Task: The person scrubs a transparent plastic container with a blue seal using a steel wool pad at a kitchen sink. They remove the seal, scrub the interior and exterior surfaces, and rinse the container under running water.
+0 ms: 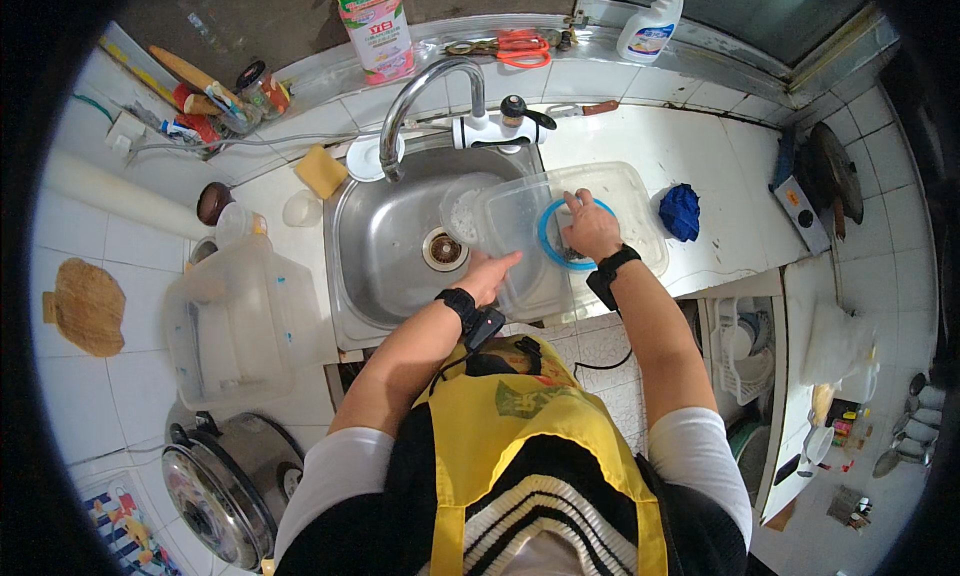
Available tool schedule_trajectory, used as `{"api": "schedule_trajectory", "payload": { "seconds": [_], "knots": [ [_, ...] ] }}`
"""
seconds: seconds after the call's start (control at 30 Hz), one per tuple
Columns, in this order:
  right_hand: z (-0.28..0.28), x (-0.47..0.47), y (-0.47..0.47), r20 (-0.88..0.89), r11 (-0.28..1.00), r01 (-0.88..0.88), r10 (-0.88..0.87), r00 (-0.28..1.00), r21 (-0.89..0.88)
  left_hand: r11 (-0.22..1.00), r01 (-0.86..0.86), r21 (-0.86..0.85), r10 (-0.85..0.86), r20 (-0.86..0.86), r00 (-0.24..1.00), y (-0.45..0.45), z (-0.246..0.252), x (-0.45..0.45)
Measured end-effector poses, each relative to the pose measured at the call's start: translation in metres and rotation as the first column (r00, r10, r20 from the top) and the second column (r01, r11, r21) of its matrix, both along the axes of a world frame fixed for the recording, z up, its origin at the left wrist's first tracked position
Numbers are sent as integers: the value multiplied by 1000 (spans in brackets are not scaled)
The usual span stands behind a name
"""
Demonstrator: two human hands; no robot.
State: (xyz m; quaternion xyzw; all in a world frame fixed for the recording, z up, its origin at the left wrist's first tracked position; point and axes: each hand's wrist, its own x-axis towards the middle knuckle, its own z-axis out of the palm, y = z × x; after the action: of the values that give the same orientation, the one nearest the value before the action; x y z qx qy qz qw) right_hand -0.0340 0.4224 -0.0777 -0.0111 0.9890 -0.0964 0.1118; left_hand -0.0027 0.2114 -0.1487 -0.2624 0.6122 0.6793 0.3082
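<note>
A translucent plastic lid (525,201) spans the right rim of the steel sink and the white counter. My left hand (484,274) is at its left edge, thumb stretched out toward it; whether the fingers grip it is hidden. On the lid's right part stands a round clear container with a blue rim (545,235). My right hand (591,227) reaches over that rim, fingers inside or across it; its grip cannot be told. Something dark shows low in the container. A clear round bowl or lid with white foam (463,216) sits beside the drain, partly under the lid.
The chrome faucet (435,70) arches over the sink (375,238). A yellow sponge (321,171) and a large clear plastic bin (232,328) are at left. On the right counter are a crumpled blue cloth (680,212) and a knife (600,108). Orange-handled scissors (523,48) lie on the ledge.
</note>
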Motion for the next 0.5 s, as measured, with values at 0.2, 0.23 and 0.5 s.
{"api": "schedule_trajectory", "payload": {
  "seconds": [0.2,0.23,0.5],
  "knots": [
    [2,-13,0,22,999,-24,25,999,-22,999,-45,25,46,-45,998,2,0,4],
    [3,-15,0,17,999,-32,33,999,-42,998,-55,36,57,-39,998,3,-1,5],
    [29,-6,9,-89,992,-87,79,993,-86,996,-86,11,87,-28,996,5,-13,4]
  ]
}}
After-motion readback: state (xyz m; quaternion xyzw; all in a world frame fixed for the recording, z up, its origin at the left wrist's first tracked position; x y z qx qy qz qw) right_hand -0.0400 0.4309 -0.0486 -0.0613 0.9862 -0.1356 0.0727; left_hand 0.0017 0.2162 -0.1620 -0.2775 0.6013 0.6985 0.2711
